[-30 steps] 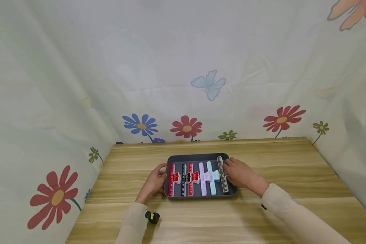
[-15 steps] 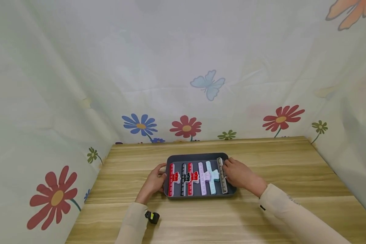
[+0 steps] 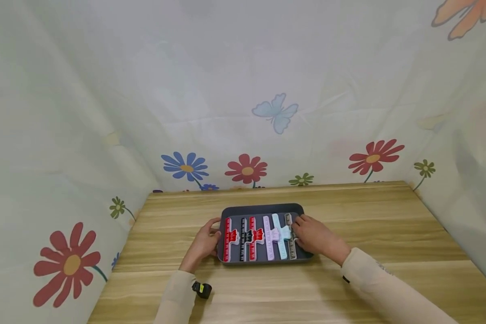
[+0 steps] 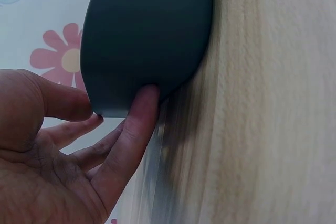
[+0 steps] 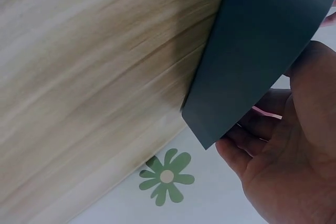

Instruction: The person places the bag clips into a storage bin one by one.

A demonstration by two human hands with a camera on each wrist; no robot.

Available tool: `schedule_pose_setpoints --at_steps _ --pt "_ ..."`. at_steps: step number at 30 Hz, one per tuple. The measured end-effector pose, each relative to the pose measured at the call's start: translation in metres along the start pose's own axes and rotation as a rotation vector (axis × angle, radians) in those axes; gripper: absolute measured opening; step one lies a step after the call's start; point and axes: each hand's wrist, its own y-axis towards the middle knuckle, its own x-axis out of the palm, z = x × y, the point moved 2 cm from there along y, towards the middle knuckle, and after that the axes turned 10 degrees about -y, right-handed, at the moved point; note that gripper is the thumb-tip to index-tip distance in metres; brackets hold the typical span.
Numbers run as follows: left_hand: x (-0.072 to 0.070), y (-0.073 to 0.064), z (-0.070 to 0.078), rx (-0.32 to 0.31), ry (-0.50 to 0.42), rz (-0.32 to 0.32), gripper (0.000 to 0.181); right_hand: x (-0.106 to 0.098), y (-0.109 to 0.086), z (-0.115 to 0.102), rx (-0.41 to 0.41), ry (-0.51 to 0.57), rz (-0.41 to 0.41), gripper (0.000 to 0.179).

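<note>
A dark grey tray [image 3: 260,260] holds a row of piano-key sheet music clips: a red clip [image 3: 227,240], a black clip [image 3: 243,240], a second red clip [image 3: 253,247], a lilac clip [image 3: 269,243], a light blue clip [image 3: 281,234] and a dark clip with pale keys [image 3: 289,220] at the right end. My right hand [image 3: 317,234] reaches over the right rim and grips the dark clip by its handle, which the fingers cover. My left hand [image 3: 204,240] rests against the tray's left end; in the left wrist view, straight fingers [image 4: 137,124] touch the outer wall.
The tray stands on a wood-grain table [image 3: 348,288], nearer its far edge than the sleeves. Behind and on both sides hangs a pale curtain [image 3: 210,90] printed with flowers and butterflies. A small black device [image 3: 203,290] sits at the left wrist.
My right hand has slid the dark clip left and slightly toward me, from the tray's right wall to beside the light blue clip. It stands straighter now. The left hand has stayed put.
</note>
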Motion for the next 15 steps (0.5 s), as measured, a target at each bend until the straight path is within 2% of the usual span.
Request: schedule_pose_setpoints --at_steps 10,15 --pt "-0.0007 0.0012 -0.0004 -0.01 -0.009 -0.004 0.051 0.0014 -0.0005 0.0004 0.026 0.055 0.008 0.051" --pt "-0.0016 0.0006 -0.0009 -0.004 -0.006 0.005 0.051 -0.0027 -0.0013 0.0016 0.056 0.127 0.052 0.052"
